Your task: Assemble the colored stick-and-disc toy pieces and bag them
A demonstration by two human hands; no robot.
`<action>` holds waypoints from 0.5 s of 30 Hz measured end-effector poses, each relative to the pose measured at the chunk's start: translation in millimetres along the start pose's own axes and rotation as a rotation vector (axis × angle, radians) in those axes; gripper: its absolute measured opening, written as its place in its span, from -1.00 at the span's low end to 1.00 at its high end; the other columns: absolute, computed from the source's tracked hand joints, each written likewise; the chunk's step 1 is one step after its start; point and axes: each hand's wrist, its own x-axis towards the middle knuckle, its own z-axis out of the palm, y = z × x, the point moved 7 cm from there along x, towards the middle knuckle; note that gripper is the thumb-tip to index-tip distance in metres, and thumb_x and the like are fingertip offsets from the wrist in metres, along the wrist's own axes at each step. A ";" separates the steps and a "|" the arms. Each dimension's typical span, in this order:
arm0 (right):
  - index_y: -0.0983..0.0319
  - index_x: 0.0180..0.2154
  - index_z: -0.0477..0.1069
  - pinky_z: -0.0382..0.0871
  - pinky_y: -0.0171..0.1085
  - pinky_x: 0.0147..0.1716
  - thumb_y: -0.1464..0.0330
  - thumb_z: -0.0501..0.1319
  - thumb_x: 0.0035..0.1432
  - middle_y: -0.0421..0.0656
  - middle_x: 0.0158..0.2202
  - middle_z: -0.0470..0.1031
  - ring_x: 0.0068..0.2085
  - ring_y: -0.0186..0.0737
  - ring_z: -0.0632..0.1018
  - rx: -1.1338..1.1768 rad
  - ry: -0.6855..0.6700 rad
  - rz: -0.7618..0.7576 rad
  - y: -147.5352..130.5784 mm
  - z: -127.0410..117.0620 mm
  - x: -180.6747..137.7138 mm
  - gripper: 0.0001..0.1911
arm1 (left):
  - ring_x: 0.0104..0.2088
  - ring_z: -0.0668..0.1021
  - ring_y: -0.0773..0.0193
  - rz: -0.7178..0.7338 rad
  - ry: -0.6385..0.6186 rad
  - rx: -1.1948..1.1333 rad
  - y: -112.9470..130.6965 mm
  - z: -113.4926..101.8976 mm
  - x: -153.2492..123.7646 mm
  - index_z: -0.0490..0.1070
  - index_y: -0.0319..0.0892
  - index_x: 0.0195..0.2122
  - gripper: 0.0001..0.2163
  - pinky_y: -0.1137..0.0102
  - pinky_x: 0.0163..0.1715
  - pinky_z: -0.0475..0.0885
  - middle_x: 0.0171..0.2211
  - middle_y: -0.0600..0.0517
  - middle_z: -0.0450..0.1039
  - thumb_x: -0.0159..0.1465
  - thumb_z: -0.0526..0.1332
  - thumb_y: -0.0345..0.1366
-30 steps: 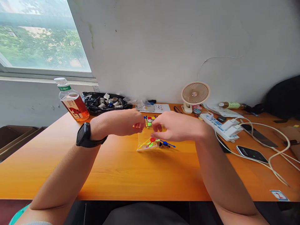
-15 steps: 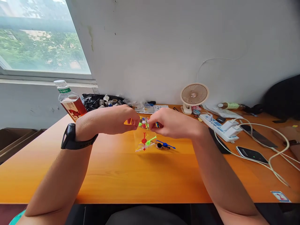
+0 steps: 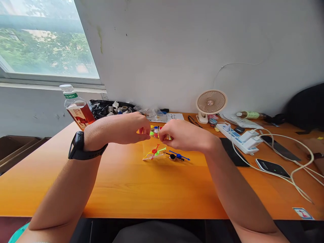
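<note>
Between my hands hangs a clear plastic bag (image 3: 148,145), its lower edge close to the table. Inside it show a red arrow spinner (image 3: 154,151) and a green arrow spinner (image 3: 161,151). My left hand (image 3: 134,129), with a black watch at the wrist, is closed in a pinch at the bag's upper left. At the upper right, my right hand (image 3: 177,134) pinches too; its fingertips are partly hidden. Just right of the bag, a black arrow spinner (image 3: 172,157) and a blue arrow spinner (image 3: 179,156) lie on the table. Small coloured pieces (image 3: 155,131) show between the hands.
A tea bottle (image 3: 79,113) stands left on the wooden table (image 3: 121,189). A black plastic bag (image 3: 97,108) lies behind. At right are a small fan (image 3: 212,102), a power strip (image 3: 235,138), loose white cables and phones (image 3: 272,167). Another person's hand (image 3: 312,146) is at the right edge.
The bag's lower part has swung slightly left, and the red spinner inside has tilted. Both hands keep their pinch in nearly the same place. The view has shifted a little.
</note>
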 end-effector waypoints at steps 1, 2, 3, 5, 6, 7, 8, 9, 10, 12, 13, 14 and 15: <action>0.21 -0.41 0.56 0.09 -0.21 -0.36 0.53 0.23 0.18 -0.17 -0.43 0.55 -0.41 -0.27 0.42 -0.007 0.008 -0.008 -1.2 0.9 0.9 -0.82 | -0.25 0.64 0.22 0.003 -0.004 -0.007 1.4 0.4 0.3 0.67 -0.05 -0.18 -0.78 0.41 -0.23 0.45 -0.20 0.00 0.68 0.36 0.20 -0.20; 0.20 -0.37 0.57 0.10 -0.22 -0.36 0.52 0.24 0.19 -0.17 -0.40 0.57 -0.39 -0.26 0.43 -0.007 0.012 -0.016 -2.5 1.9 1.8 -0.83 | -0.25 0.64 0.22 0.011 -0.010 -0.012 2.9 0.9 0.7 0.67 -0.05 -0.16 -0.78 0.42 -0.23 0.45 -0.19 0.01 0.68 0.37 0.20 -0.20; 0.20 -0.31 0.58 0.11 -0.23 -0.36 0.51 0.25 0.20 -0.16 -0.35 0.59 -0.37 -0.26 0.45 -0.002 0.006 -0.021 -3.7 3.5 2.7 -0.85 | -0.24 0.64 0.22 0.022 -0.015 -0.014 4.2 1.5 1.1 0.67 -0.04 -0.14 -0.77 0.42 -0.22 0.45 -0.18 0.01 0.68 0.37 0.19 -0.21; 0.18 -0.21 0.60 0.12 -0.25 -0.38 0.49 0.26 0.21 -0.14 -0.25 0.62 -0.32 -0.25 0.48 0.015 -0.028 -0.026 -5.6 7.7 4.5 -0.83 | -0.22 0.65 0.23 0.042 -0.021 -0.014 5.5 3.1 2.5 0.67 -0.02 -0.10 -0.76 0.43 -0.21 0.45 -0.16 0.02 0.68 0.36 0.20 -0.22; 0.18 -0.17 0.61 0.13 -0.26 -0.39 0.49 0.27 0.21 -0.14 -0.22 0.62 -0.31 -0.25 0.49 0.022 -0.046 -0.028 -6.3 9.7 5.5 -0.80 | -0.22 0.65 0.23 0.047 -0.023 -0.013 5.4 4.3 3.4 0.67 -0.02 -0.08 -0.75 0.44 -0.21 0.46 -0.15 0.03 0.69 0.36 0.20 -0.23; 0.17 -0.15 0.61 0.13 -0.27 -0.39 0.49 0.27 0.21 -0.14 -0.20 0.63 -0.30 -0.24 0.50 0.029 -0.064 -0.031 -6.9 11.5 6.5 -0.79 | -0.21 0.65 0.23 0.051 -0.026 -0.011 5.1 5.7 4.4 0.67 -0.02 -0.07 -0.75 0.44 -0.21 0.46 -0.14 0.03 0.69 0.35 0.20 -0.24; 0.17 -0.14 0.62 0.14 -0.27 -0.40 0.49 0.27 0.21 -0.14 -0.20 0.63 -0.31 -0.25 0.50 0.039 -0.080 -0.036 -7.4 13.1 7.6 -0.78 | -0.20 0.66 0.22 0.053 -0.029 -0.009 4.7 7.3 5.5 0.67 -0.01 -0.07 -0.75 0.44 -0.21 0.46 -0.13 0.03 0.69 0.35 0.21 -0.25; 0.16 -0.13 0.63 0.14 -0.28 -0.40 0.49 0.27 0.21 -0.15 -0.21 0.64 -0.32 -0.25 0.50 0.056 -0.096 -0.044 -7.8 14.4 8.8 -0.77 | -0.20 0.66 0.22 0.055 -0.031 -0.006 4.2 8.9 6.6 0.68 -0.01 -0.08 -0.76 0.44 -0.22 0.46 -0.13 0.04 0.69 0.34 0.22 -0.25; 0.16 -0.13 0.63 0.16 -0.28 -0.40 0.49 0.27 0.20 -0.15 -0.21 0.64 -0.33 -0.25 0.51 0.077 -0.111 -0.052 -8.0 15.5 9.9 -0.76 | -0.19 0.66 0.21 0.058 -0.033 -0.005 3.9 10.4 7.5 0.68 0.00 -0.09 -0.76 0.44 -0.23 0.46 -0.14 0.04 0.69 0.33 0.23 -0.25; 0.16 -0.10 0.63 0.18 -0.29 -0.40 0.48 0.27 0.19 -0.15 -0.16 0.66 -0.34 -0.27 0.52 0.125 -0.140 -0.062 -7.5 17.1 11.6 -0.74 | -0.18 0.66 0.19 0.062 -0.031 -0.004 3.3 12.5 8.7 0.69 0.02 -0.13 -0.79 0.43 -0.24 0.45 -0.16 0.05 0.69 0.31 0.25 -0.25; 0.17 -0.09 0.63 0.19 -0.30 -0.40 0.48 0.27 0.19 -0.15 -0.12 0.66 -0.34 -0.28 0.52 0.145 -0.153 -0.066 -7.1 17.6 12.2 -0.73 | -0.18 0.66 0.19 0.064 -0.028 -0.004 3.1 12.9 8.9 0.69 0.02 -0.15 -0.80 0.43 -0.24 0.45 -0.17 0.05 0.69 0.31 0.25 -0.24; 0.17 -0.08 0.62 0.21 -0.30 -0.39 0.48 0.27 0.19 -0.15 -0.09 0.66 -0.33 -0.29 0.53 0.160 -0.164 -0.072 -6.7 18.0 12.4 -0.72 | -0.18 0.66 0.19 0.066 -0.023 -0.002 2.8 12.9 8.8 0.69 0.02 -0.17 -0.80 0.43 -0.25 0.45 -0.18 0.05 0.69 0.31 0.25 -0.25; 0.17 -0.08 0.62 0.22 -0.30 -0.38 0.46 0.28 0.19 -0.15 -0.07 0.66 -0.33 -0.28 0.53 0.167 -0.174 -0.078 -6.6 18.3 12.4 -0.73 | -0.19 0.65 0.19 0.069 -0.019 -0.001 2.7 12.7 8.6 0.69 0.02 -0.18 -0.80 0.43 -0.25 0.45 -0.19 0.05 0.69 0.32 0.25 -0.25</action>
